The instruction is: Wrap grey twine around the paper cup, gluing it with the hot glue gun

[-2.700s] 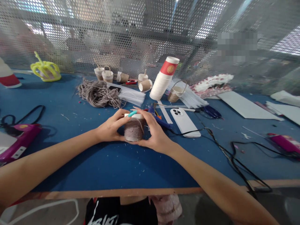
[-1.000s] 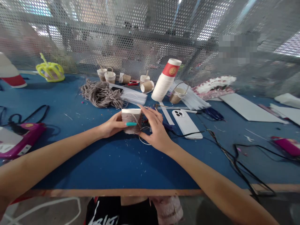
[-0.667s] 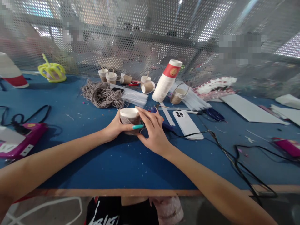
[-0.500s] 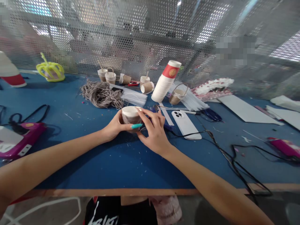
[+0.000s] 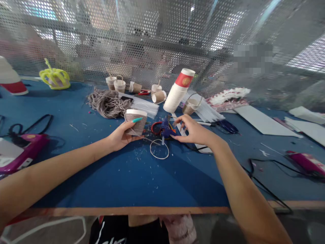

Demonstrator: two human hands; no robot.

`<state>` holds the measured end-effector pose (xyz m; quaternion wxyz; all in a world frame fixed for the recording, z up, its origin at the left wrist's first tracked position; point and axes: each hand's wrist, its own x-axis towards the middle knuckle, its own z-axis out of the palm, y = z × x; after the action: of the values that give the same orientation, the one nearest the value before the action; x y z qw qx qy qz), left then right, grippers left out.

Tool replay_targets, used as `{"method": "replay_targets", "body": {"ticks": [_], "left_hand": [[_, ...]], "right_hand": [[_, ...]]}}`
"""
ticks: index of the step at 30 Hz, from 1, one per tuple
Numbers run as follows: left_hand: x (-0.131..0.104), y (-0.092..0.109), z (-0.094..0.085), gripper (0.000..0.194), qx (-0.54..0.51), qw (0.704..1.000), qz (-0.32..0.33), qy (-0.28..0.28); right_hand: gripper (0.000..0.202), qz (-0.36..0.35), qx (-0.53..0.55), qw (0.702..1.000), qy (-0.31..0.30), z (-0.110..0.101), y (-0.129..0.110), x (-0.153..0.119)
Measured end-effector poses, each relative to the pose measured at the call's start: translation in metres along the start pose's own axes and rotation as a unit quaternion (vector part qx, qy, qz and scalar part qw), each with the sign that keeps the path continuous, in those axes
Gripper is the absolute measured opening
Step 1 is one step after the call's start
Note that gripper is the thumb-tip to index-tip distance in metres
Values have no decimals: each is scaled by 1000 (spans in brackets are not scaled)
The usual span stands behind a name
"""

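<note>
My left hand (image 5: 124, 135) is closed around a paper cup (image 5: 136, 123) wrapped in grey-brown cord, its white rim facing up and the cup slightly tilted. From the cup a thin strand of cord (image 5: 159, 158) trails to the right and curls into a loop on the table. My right hand (image 5: 194, 129) is beside a dark blue glue gun (image 5: 166, 129), fingers apart and curved, the thumb close to its body; whether it touches is unclear. Red-handled scissors (image 5: 155, 128) lie against the glue gun. A white phone (image 5: 204, 149) is partly hidden under my right hand and wrist.
Behind lie a bundle of grey cord (image 5: 109, 104), several small cord-wrapped cups (image 5: 120, 85) and a leaning stack of paper cups (image 5: 175, 95). Black cables (image 5: 266, 189) cross the right side. A magenta power strip (image 5: 27, 150) sits left. A perforated metal screen (image 5: 152, 40) closes the back.
My right hand has left the cup and moved right to the glue gun. My left hand has shifted the cup slightly left and tilted it, showing the wrapped side and trailing cord.
</note>
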<state>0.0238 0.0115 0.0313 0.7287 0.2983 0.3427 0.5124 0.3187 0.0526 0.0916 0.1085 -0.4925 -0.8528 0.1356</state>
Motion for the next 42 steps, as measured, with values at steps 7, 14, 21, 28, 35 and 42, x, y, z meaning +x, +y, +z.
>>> {"method": "replay_targets", "body": {"ticks": [7,14,21,28,35,42], "left_hand": [[-3,1,0,49,7,999,-32,-39],[2,-5,5,60,16,997,68,33],[6,-11,6,65,77,977,172,99],[4,-16,1,70,267,938,200,94],[-5,-10,7,60,374,895,200,140],[-8,-10,12,64,387,890,196,140]], "right_hand": [[32,69,-43,996,-45,20,-22,4],[8,104,265,952,110,7,-20,2],[31,50,525,845,83,11,-43,-7],[22,12,453,885,104,34,-71,-17],[15,-7,371,913,169,45,-86,-19],[7,-52,319,930,174,45,-85,-17]]}}
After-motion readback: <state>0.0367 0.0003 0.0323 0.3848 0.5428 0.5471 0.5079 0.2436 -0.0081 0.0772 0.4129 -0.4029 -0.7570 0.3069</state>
